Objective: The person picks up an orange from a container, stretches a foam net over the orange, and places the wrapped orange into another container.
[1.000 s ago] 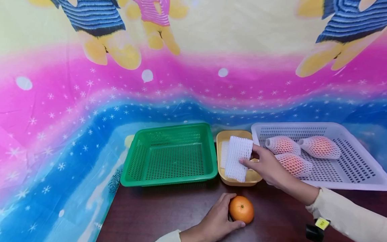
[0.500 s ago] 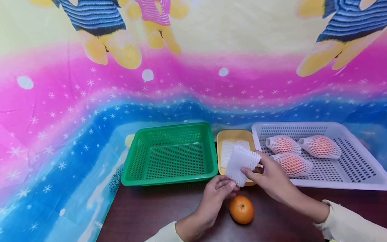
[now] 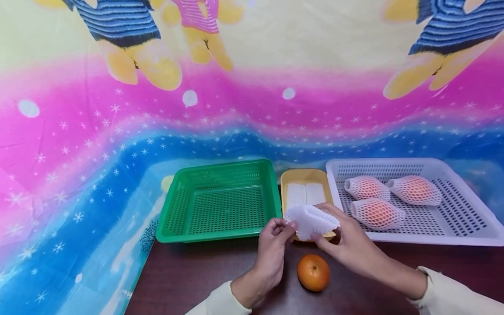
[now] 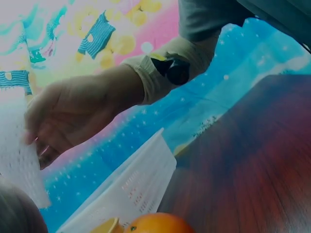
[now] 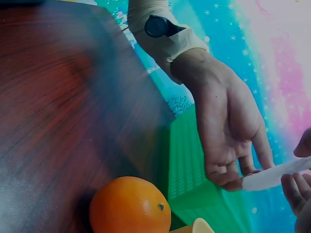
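Between both hands, above the front of the yellow tray (image 3: pixel 286 175), is a white foam net sleeve (image 3: pixel 311 221). My left hand (image 3: pixel 271 251) pinches its left end between thumb and fingers, also visible in the right wrist view, where the sleeve (image 5: pixel 272 177) looks flat. Its right end is gripped by my right hand (image 3: pixel 352 240), thumb in front and fingers behind. An orange (image 3: pixel 313 273) sits on the dark table just below the hands, touched by neither. More white net sleeves (image 3: pixel 296 195) lie flat in the yellow tray.
A green basket (image 3: pixel 220 239) stands to the left of the yellow tray. On the right, a white basket (image 3: pixel 453 218) holds three net-wrapped fruits (image 3: pixel 378 213). A patterned cloth (image 3: pixel 252 100) hangs behind the brown table (image 3: pixel 189 271).
My left hand has left the orange and taken hold of the sleeve's left end. The right hand has brought the sleeve lower and tipped it. The orange stays in place.
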The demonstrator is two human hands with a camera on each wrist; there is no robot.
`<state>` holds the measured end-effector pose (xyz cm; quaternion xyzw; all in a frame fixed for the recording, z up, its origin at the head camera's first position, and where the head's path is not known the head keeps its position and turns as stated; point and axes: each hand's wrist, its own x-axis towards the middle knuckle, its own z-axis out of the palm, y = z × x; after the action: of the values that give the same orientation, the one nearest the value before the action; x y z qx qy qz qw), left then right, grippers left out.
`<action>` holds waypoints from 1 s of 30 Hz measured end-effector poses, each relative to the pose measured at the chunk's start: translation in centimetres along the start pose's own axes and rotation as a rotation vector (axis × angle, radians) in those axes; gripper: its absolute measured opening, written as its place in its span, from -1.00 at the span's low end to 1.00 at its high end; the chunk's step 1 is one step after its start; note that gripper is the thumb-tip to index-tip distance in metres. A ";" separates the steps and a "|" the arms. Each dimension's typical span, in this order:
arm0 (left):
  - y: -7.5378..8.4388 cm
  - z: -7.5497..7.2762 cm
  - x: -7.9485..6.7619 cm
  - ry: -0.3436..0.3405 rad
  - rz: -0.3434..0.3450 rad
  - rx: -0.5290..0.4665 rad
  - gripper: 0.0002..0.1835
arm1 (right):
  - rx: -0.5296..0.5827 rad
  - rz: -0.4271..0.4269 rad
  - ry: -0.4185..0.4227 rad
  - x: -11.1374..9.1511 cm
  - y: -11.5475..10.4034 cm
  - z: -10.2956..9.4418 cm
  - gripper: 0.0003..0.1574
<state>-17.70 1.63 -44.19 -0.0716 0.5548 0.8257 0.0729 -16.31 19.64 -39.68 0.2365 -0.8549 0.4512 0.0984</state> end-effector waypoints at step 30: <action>-0.1 0.0 -0.1 -0.088 0.223 0.230 -0.73 | 0.454 0.271 -0.167 0.9 2.4 1.3 -0.30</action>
<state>-17.63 1.63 -44.27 0.0353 0.6466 0.7619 0.0126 -18.24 19.43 -41.78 0.1722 -0.7610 0.6191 -0.0891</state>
